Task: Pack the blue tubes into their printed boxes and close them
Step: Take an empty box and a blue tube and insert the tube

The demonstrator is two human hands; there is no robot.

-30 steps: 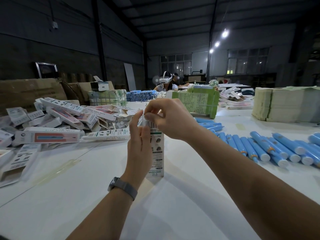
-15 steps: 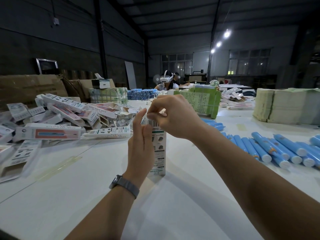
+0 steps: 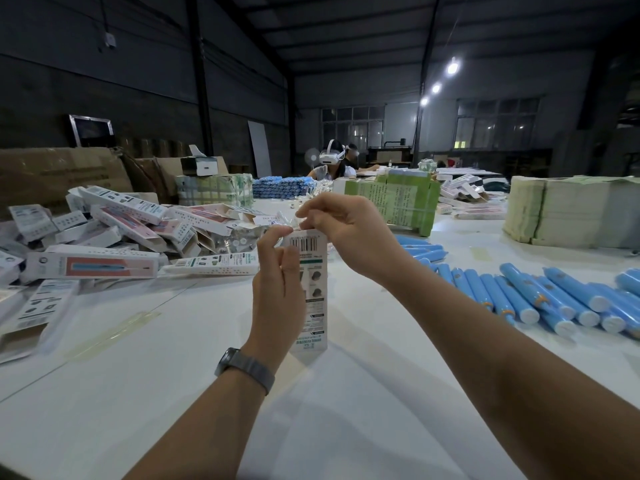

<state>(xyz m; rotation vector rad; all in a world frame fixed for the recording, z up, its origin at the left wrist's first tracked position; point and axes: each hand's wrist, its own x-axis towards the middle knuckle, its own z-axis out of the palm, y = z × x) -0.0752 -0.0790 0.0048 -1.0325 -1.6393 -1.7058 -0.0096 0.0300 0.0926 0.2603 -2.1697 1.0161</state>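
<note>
One printed box (image 3: 309, 289) stands upright on its short end on the white desk (image 3: 346, 410), barcode panel facing the wearer. Change since a second ago: small. The box has stayed on the same spot; the right hand (image 3: 349, 233) has kept its pinch at the top edge, thumb and forefinger now closed on what looks like the top flap or a scrap of clear wrap, which of the two I cannot tell. The left hand (image 3: 277, 289) has shifted its fingertips up to the top left corner, fingers nearly straight, steadying the left face.

Meaning for the task: by my judgement the closing of this box is under way and not finished; whether a tube is already inside cannot be seen.

Position: box at the centre of the view; left hand touching it at 9 o'clock, right hand on it at 12 to 1 o'clock.

Stock: loose blue tubes (image 3: 540, 296) in a row at 3 o'clock, well apart from both hands; heap of printed boxes (image 3: 114, 233) at 10 o'clock.
</note>
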